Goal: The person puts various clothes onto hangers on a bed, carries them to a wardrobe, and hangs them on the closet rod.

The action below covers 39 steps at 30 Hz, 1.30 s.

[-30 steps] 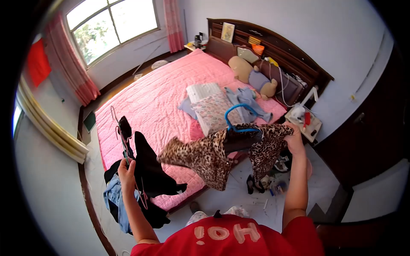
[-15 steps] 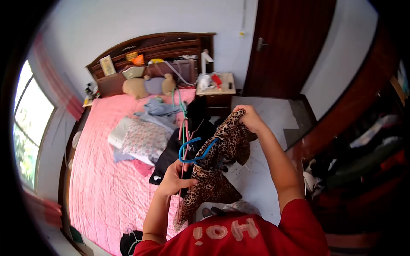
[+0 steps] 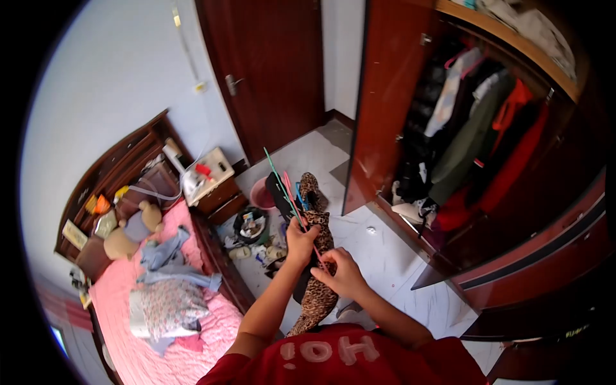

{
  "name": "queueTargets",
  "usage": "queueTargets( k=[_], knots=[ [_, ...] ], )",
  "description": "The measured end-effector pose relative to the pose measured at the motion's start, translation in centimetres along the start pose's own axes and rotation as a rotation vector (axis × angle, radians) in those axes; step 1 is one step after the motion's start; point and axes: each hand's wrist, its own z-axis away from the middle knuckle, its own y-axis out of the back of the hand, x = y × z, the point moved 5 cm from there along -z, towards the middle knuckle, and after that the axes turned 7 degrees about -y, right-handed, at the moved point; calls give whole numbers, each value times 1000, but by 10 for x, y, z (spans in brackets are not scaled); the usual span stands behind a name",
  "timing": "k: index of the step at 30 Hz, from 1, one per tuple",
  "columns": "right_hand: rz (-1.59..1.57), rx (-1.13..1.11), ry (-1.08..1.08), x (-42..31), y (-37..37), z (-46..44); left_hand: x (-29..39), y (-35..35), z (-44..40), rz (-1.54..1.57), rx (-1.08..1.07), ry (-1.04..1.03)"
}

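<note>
My left hand (image 3: 300, 242) is closed around several hangers, with a green hanger (image 3: 281, 181) and a pink one sticking up above it. A leopard-print garment (image 3: 319, 298) hangs beside and below both hands, its upper part by a blue hanger (image 3: 300, 192). Black clothing (image 3: 280, 196) hangs behind the hangers, partly hidden. My right hand (image 3: 341, 274) is closed at the lower part of a pink hanger (image 3: 319, 256), against the leopard-print cloth.
An open wardrobe (image 3: 385, 128) with hanging clothes (image 3: 471, 141) stands at the right. The pink bed (image 3: 115, 321) is at the left, beside a nightstand (image 3: 220, 192). A pink basin (image 3: 262, 194), a bin (image 3: 250, 224) and shoes (image 3: 240, 253) are on the floor.
The view has turned from the bed toward the door and wardrobe. The leopard-print garment, earlier stretched out from my right hand, now hangs by my left hand's hangers. My right hand has moved to the pink hanger.
</note>
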Motion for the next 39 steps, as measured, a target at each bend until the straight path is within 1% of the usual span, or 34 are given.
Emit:
queueTargets(
  k=[2,4,5,6,8,9,10,12,13,14,16,19,20,21,22,23,24,25,26,27,28,29,30,32,33,34,36,37,38,39],
  knots=[
    [61,153,-67,31,30,6,-36,-41,-8,-46,-28,-29],
    [42,219,-179,55,72,4,-46,-87,-8,-57,-47,-30],
    [155,213,-153,66,91,4,-48,-108,-7,-97,-70,-2],
    [151,252,-172,81,110,5,-55,-125,-8,-121,-81,-48],
    [-526,-22,-261,109,135,4,-73,-159,-15,-20,-117,-88],
    [-725,41,-323,122,157,6,-83,-175,-16,35,-118,-36],
    [-728,100,-365,135,175,7,-82,-194,-15,29,-125,-62],
    [-177,199,-183,147,205,8,-85,-233,-7,69,-137,-35],
    [-204,214,-197,149,213,9,-89,-249,-3,40,-164,-60],
    [-88,242,-212,149,226,11,-99,-264,2,100,-197,-13],
    [4,285,-318,156,251,13,-111,-295,8,118,-272,0],
    [91,343,-374,164,278,14,-121,-338,13,158,-376,110],
    [113,443,-351,160,285,14,-121,-350,14,161,-413,141],
    [-71,493,-427,171,291,15,-136,-360,9,136,-459,122],
    [-258,543,-494,183,294,16,-133,-374,3,57,-534,97],
    [-316,609,-499,196,297,18,-133,-385,-6,52,-585,106],
    [-485,663,-475,178,308,13,-134,-397,-15,47,-636,115],
    [-519,715,-419,167,320,8,-137,-407,-29,45,-674,150],
    [-553,770,-358,156,331,2,-142,-417,-43,169,-696,271],
    [-657,817,-334,145,340,-6,-145,-425,-61,197,-769,358],
    [-678,832,-333,131,355,-14,-142,-434,-81,221,-840,448],
    [-630,869,-316,120,369,-23,-135,-442,-100,181,-929,497],
    [-580,904,-300,110,384,-34,-125,-452,-120,140,-1078,444],
    [-538,989,-284,76,416,-54,-113,-472,-158,7,-1348,214],
    [-526,1046,-231,60,430,-63,-112,-481,-176,-109,-1487,50],
    [-484,1113,-169,36,443,-72,-103,-488,-189,-184,-1566,0],
    [-502,1173,47,10,467,-91,-94,-506,-203,-158,-1732,-57],
    [-442,1232,21,2,482,-96,-94,-513,-206,-111,-1756,9],
    [-387,1290,-3,-2,496,-101,-91,-520,-208,-112,-1766,7],
    [-316,1367,-40,13,519,-102,-87,-527,-210,-42,-1740,112]
  ],
)
